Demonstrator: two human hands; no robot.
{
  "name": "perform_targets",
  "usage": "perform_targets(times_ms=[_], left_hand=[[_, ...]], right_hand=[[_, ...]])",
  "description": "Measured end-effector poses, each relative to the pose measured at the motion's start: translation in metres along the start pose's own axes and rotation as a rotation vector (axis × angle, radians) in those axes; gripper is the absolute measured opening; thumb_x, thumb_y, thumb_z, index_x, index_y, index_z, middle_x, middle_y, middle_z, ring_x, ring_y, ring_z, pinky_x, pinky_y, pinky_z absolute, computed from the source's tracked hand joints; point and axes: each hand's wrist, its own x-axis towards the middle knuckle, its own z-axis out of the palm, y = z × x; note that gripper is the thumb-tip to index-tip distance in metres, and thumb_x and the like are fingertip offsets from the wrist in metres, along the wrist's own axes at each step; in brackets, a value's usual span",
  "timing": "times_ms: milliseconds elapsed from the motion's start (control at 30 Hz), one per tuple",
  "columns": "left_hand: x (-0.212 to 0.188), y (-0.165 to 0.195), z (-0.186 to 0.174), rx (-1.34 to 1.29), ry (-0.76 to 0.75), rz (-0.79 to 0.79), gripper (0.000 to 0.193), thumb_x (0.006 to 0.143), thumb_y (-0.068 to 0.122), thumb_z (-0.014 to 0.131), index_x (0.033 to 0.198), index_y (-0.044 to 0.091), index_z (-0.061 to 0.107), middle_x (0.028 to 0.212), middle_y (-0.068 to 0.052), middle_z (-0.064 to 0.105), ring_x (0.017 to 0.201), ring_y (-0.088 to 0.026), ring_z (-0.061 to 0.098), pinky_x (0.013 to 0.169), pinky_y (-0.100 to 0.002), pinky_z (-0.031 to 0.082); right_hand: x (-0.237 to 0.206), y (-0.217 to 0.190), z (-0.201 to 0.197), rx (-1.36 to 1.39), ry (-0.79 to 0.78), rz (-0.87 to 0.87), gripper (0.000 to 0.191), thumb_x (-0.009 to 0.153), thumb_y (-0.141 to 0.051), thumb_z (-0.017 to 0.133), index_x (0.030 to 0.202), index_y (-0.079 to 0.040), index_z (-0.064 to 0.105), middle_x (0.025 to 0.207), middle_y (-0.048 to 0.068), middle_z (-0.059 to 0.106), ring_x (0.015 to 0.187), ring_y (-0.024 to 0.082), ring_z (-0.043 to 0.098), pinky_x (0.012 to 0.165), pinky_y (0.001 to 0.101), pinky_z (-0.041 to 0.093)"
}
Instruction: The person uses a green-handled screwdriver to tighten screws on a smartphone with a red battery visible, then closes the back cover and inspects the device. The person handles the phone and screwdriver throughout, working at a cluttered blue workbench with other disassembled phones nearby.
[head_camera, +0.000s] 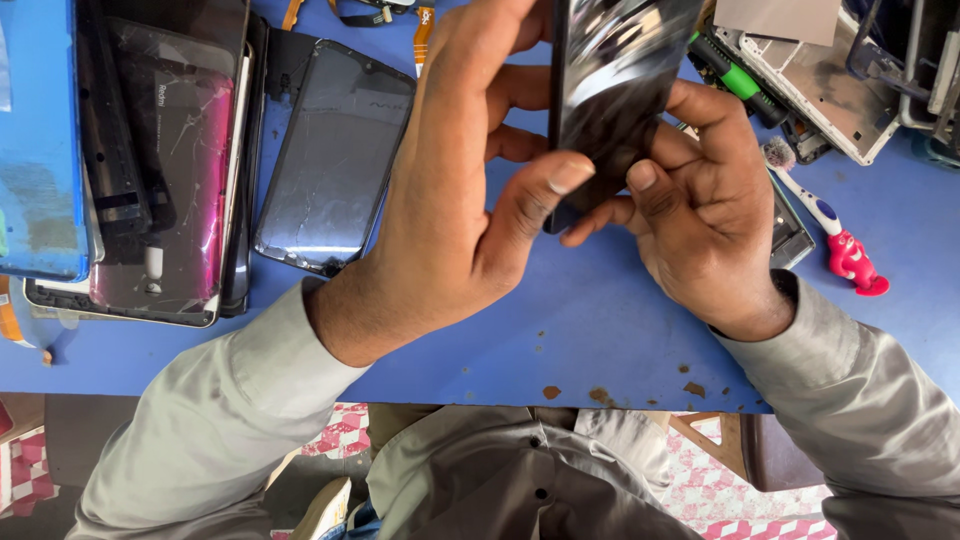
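Both my hands hold a black glossy phone (612, 80) upright over the blue table (590, 330). My left hand (450, 190) grips its left edge, thumb pressed on the lower corner. My right hand (700, 200) holds the right side and bottom, thumb against the lower end. The phone's top runs out of the frame.
On the left lie a cracked dark screen panel (335, 150), a cracked magenta phone back (185, 170) and a blue phone cover (40, 140). At the right are an open phone frame (820, 85), a green-handled tool (735, 80) and a small white-and-red brush (830, 225).
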Motion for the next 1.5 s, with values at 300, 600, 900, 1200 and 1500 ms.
perform_targets(times_ms=[300, 600, 900, 1200, 1500], left_hand=[[0.001, 0.005, -0.003, 0.0, 0.002, -0.018, 0.05, 0.123, 0.031, 0.044, 0.162, 0.01, 0.02, 0.16, -0.008, 0.033, 0.13, -0.013, 0.065, 0.095, -0.021, 0.056], [0.004, 0.004, 0.0, 0.063, -0.004, 0.007, 0.05, 0.122, 0.027, 0.049, 0.161, 0.01, 0.023, 0.158, -0.008, 0.034, 0.127, -0.012, 0.067, 0.094, -0.02, 0.057], [0.006, 0.007, 0.0, 0.052, 0.005, 0.006, 0.053, 0.12, 0.02, 0.055, 0.161, 0.008, 0.024, 0.157, -0.009, 0.035, 0.125, -0.012, 0.067, 0.094, -0.021, 0.061], [0.006, 0.007, -0.002, -0.014, 0.015, 0.009, 0.059, 0.118, 0.015, 0.063, 0.162, 0.008, 0.023, 0.15, -0.008, 0.04, 0.122, -0.013, 0.066, 0.095, -0.023, 0.062], [0.004, 0.004, 0.002, -0.172, 0.064, -0.067, 0.056, 0.12, 0.019, 0.064, 0.159, 0.006, 0.026, 0.151, -0.009, 0.041, 0.119, -0.014, 0.064, 0.097, -0.022, 0.063]], right_hand=[[0.0, -0.006, -0.006, 0.127, -0.159, 0.031, 0.042, 0.119, -0.005, 0.041, 0.158, 0.002, 0.028, 0.131, 0.019, 0.06, 0.101, 0.022, 0.071, 0.083, 0.0403, 0.066], [0.0, -0.005, -0.006, 0.111, -0.147, 0.041, 0.042, 0.119, -0.003, 0.039, 0.159, 0.001, 0.03, 0.135, 0.018, 0.056, 0.105, 0.02, 0.068, 0.082, 0.0399, 0.066], [-0.002, 0.0, -0.01, 0.135, -0.164, 0.021, 0.041, 0.119, -0.001, 0.037, 0.159, -0.004, 0.029, 0.142, 0.017, 0.052, 0.106, 0.021, 0.068, 0.082, 0.0413, 0.067], [-0.007, 0.004, -0.014, 0.211, -0.233, 0.016, 0.043, 0.12, -0.003, 0.039, 0.162, -0.006, 0.027, 0.138, 0.02, 0.055, 0.1, 0.025, 0.072, 0.081, 0.0442, 0.068], [-0.008, -0.006, -0.013, 0.215, -0.199, 0.005, 0.047, 0.119, -0.006, 0.044, 0.161, 0.008, 0.027, 0.133, 0.023, 0.061, 0.095, 0.026, 0.074, 0.078, 0.0402, 0.068]])
